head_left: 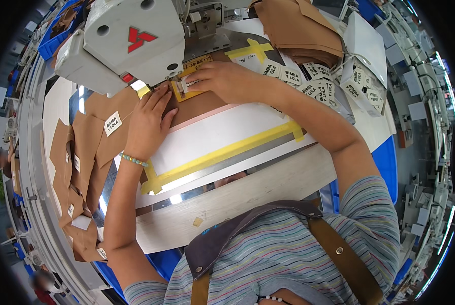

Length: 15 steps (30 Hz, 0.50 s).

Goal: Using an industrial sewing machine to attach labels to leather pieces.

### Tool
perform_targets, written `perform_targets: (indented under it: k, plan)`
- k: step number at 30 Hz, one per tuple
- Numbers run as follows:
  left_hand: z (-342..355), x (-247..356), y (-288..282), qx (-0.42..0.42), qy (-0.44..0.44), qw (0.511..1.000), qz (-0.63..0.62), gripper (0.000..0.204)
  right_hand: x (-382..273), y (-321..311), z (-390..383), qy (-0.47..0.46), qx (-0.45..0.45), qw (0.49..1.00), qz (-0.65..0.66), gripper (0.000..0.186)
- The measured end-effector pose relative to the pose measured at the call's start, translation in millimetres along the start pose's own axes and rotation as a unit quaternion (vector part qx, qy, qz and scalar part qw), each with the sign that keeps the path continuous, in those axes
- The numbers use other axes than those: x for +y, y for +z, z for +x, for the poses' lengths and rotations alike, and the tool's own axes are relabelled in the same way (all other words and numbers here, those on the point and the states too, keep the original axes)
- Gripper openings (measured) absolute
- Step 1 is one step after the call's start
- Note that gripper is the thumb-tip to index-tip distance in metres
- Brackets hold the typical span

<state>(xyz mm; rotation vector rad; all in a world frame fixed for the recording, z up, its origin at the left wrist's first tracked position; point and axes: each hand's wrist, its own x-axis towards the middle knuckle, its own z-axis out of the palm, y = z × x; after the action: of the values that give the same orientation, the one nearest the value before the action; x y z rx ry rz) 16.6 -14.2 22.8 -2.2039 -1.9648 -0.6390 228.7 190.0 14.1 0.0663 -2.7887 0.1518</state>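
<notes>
My left hand, with a beaded bracelet at the wrist, lies with fingers stretched toward the needle area of a white sewing machine. Its fingertips rest on a brown piece of material, beside a yellow template frame. From the other side my right hand reaches over that frame, its fingers extended and touching it. A white label shows partly in the frame's opening; the fingers cover the rest. Both hands lie spread, and I see nothing gripped in either.
Brown pieces with white labels overlap at the left. Loose printed labels lie at the right by a white box, below a stack of brown pieces. Yellow tape edges the white work surface. Blue bins stand below.
</notes>
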Motion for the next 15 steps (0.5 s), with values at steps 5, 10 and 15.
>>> perform_targets:
  k: [5,10,15]
  plan:
    - [1.9,2.4,-4.3,-0.015,0.001,1.000,0.010,0.044,1.3,-5.0,6.0,0.001,-0.018,1.000,-0.001,0.044]
    - [4.4,6.6,-9.1,-0.048,-0.007,0.998,0.028,0.045,-1.2,-9.1,10.5,0.028,-0.051,0.998,0.026,0.042]
    - [3.4,7.4,-10.7,-0.056,-0.015,0.998,0.022,0.046,-3.2,-8.0,12.4,0.042,-0.049,0.997,0.032,0.040]
